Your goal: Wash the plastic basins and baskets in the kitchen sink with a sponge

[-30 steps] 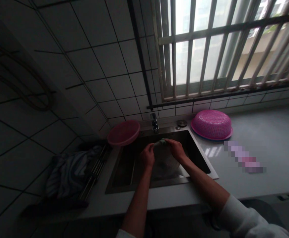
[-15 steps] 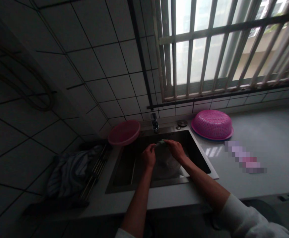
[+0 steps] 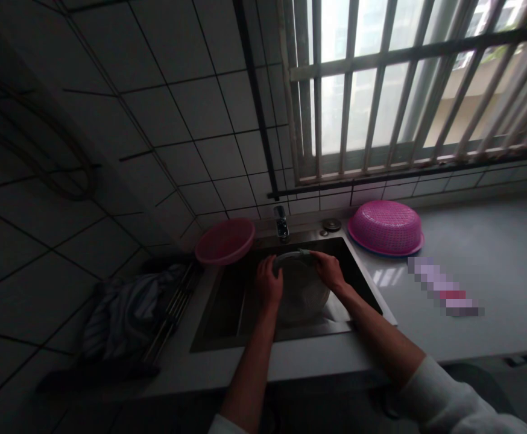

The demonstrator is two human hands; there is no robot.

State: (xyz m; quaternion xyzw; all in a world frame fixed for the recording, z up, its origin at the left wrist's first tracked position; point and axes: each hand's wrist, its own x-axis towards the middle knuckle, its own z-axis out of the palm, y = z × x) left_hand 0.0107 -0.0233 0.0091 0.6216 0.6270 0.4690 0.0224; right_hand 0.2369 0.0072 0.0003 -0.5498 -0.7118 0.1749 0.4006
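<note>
Gripping a translucent round bowl (image 3: 306, 298) in the steel sink (image 3: 309, 331), we have our left hand (image 3: 270, 283) and right hand (image 3: 330, 271) clamped at either end of its far rim, the body lying between them and toward us. Beyond stand the faucet (image 3: 281, 222) and, rightward, an upturned pink colander (image 3: 386, 228).

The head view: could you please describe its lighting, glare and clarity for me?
In the head view, the window glares nearly white; the sink lies in shadow; light reflects off the counter; the round see-through item looks murky; one patch is pixelated.
</note>
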